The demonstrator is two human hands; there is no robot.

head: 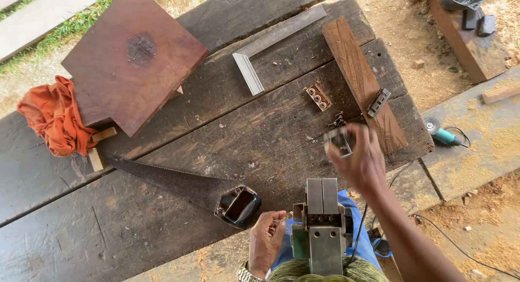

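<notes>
Upturned on the person's lap, a green power planer (322, 228) sits between both hands. Left hand (265, 243) fingers (276, 221) pinch a thin metal tool against the planer's side. Right hand (360, 161) fingers (338, 138) close around a small, blurred metal part above the dark tabletop (162, 211). Just beyond those fingers lie loose screws (338, 119), a metal clamp piece (318, 96) and a wooden plank (363, 81); a handsaw (189, 187) lies left of the left fingers.

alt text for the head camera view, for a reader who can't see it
A person's right hand lifts a small metal part above a dark plank workbench; the left hand steadies an upturned electric planer. A handsaw lies nearby.
</notes>
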